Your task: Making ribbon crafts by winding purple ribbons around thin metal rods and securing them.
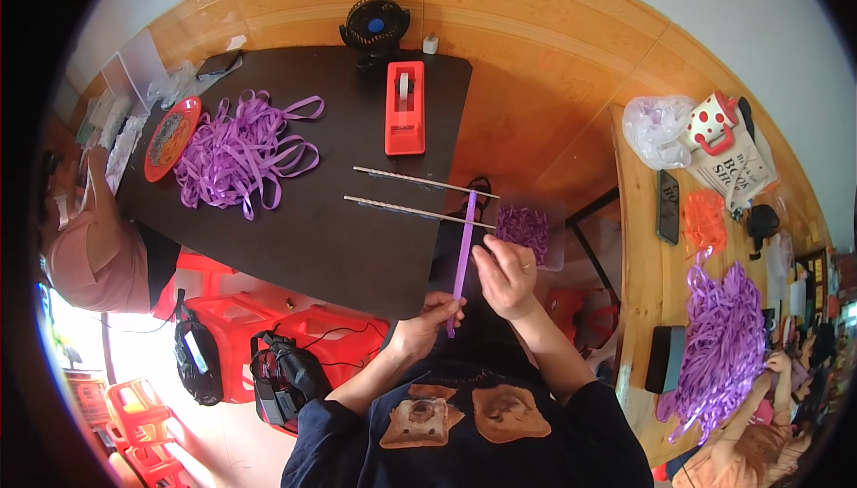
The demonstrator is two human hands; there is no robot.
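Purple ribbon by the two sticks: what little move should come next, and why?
Maybe the right hand should take hold of the ribbon just below the sticks: its loosely curled fingers are close beside it, while the left hand already pinches the lower end.

the shirt (469, 463) is dark navy — nearly black from where i stand — with loose sleeves (591, 425) that end around the elbows, forearms bare below. two prints (416, 422) sit side by side on it, toast-like, brown at the edges and paler inside, dark specks on them. the right hand (509, 281) wears a ring (527, 266) — thin and plain. dark trousers (491, 338), too.
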